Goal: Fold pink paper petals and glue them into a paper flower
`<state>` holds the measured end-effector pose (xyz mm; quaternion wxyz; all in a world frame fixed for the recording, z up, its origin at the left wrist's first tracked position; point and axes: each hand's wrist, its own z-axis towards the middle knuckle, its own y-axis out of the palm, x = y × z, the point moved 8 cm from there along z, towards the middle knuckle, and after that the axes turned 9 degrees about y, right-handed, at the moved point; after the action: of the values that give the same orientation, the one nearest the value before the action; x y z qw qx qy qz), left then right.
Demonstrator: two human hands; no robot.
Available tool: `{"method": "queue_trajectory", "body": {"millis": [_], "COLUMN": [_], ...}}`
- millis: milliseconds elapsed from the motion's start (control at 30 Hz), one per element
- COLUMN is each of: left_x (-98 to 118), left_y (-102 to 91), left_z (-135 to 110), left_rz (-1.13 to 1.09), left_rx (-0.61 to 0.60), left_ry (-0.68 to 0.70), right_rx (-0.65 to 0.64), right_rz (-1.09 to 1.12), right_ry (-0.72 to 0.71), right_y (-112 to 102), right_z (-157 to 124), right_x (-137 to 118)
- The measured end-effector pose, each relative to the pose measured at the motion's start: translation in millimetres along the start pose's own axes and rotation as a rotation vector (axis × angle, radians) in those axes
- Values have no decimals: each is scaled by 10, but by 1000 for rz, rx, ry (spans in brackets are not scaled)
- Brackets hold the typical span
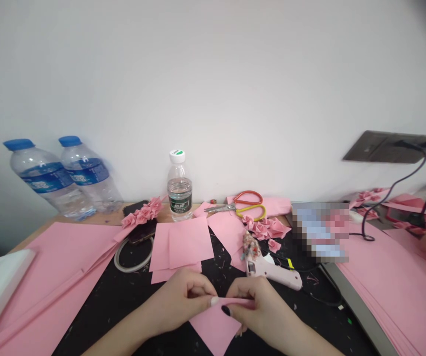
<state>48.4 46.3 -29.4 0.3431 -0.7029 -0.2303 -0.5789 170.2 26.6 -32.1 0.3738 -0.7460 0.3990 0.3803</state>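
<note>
Since the pink paper (214, 327) is light, soft and quick to crease, its top edge makes the best hold: there, at 6 o'clock, the fingers (225, 310) of the left hand (177, 302) and right hand (260, 306) pinch it firmly.

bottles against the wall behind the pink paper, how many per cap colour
blue-capped water bottles: 2
white-capped water bottle: 1
total: 3
</note>
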Motion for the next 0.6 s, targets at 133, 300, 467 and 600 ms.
{"method": "queue_trajectory", "body": {"millis": [133, 300, 467, 600], "left_x": [36, 22, 11, 62], "left_y": [22, 29, -41, -154], "left_z": [-4, 3, 13, 31], "left_rz": [3, -22, -49, -90], "left_rx": [-5, -1, 33, 116], "left_ry": [8, -8, -26, 1], "right_rx": [-2, -3, 34, 49], "right_rz": [-19, 4, 34, 96], "right_ry": [-40, -91, -83, -49], "right_y": [18, 20, -72, -155], "right_z": [-15, -48, -49, -31], "right_x": [-54, -176, -185, -180]}}
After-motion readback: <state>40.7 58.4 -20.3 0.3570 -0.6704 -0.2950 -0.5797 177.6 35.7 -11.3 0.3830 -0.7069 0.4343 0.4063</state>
